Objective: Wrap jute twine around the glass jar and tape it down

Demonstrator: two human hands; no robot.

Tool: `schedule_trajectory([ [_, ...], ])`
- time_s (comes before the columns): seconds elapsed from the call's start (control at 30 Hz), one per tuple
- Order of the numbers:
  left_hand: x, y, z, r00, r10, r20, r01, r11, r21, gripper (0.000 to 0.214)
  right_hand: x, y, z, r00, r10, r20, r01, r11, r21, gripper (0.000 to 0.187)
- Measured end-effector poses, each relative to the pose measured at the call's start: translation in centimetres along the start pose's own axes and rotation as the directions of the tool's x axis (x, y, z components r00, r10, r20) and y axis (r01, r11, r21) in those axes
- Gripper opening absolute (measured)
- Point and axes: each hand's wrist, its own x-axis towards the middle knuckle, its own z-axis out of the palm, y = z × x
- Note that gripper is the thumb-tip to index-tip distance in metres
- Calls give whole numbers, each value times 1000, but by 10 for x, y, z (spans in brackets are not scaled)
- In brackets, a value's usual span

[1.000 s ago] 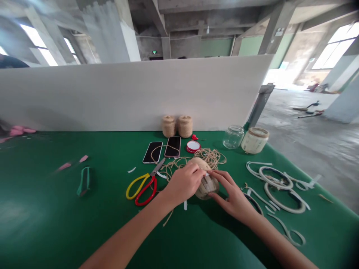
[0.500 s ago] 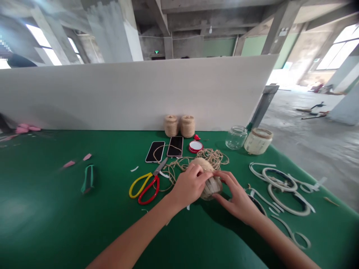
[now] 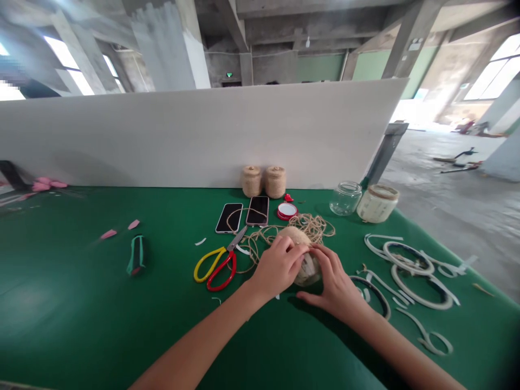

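Observation:
A jar point(image 3: 310, 270) lies tilted on the table between my hands, its domed end point(image 3: 293, 234) wound with jute twine and its near part showing a pale, streaky surface. My left hand point(image 3: 280, 264) is closed over the jar's left side, thumb and forefinger pressed together at the edge of the winding. Against the right side rest the fingertips of my right hand point(image 3: 336, 283); its thumb is stretched out, apart from the jar. Loose jute twine point(image 3: 312, 227) lies tangled just behind. My fingers hide part of the jar and any strand between them.
Scissors point(image 3: 231, 254) with yellow and red handles lie left of the twine. Behind are two phones point(image 3: 229, 218), a red-rimmed tape roll point(image 3: 287, 210) and two twine-covered jars point(image 3: 252, 181). At right stand a glass jar point(image 3: 345, 199), a pale-wrapped jar point(image 3: 377, 204) and white rings point(image 3: 422, 287).
My right thumb has come off the jar and spread downward, while the right fingertips stay at the winding. My left hand keeps its hold. The whole view has shifted slightly.

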Motion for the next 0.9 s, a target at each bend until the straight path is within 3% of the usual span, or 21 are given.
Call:
schedule_trajectory([
  [0.2,-1,8,4,997,-69,-23,69,997,15,30,1,-7,14,987,46,-152,-47,999,-8,74],
  [0.3,0,10,2,998,-62,-26,62,998,4,30,1,-6,9,990,83,-114,-77,995,57,74],
  [0.43,-5,11,-7,999,-40,-37,39,999,-25,27,-3,-10,-2,998,57,18,-58,991,123,79],
  [0.57,-26,11,-22,999,-20,-31,16,994,-109,20,-12,-23,-5,991,-110,73,103,991,83,79],
  [0.73,-60,11,-36,999,-45,-18,42,986,-159,16,-17,-35,-6,928,-343,148,354,934,-55,76],
  [0.9,-69,8,-41,996,-60,-70,54,995,-85,23,-14,-41,-14,890,-405,212,436,890,-132,65],
])
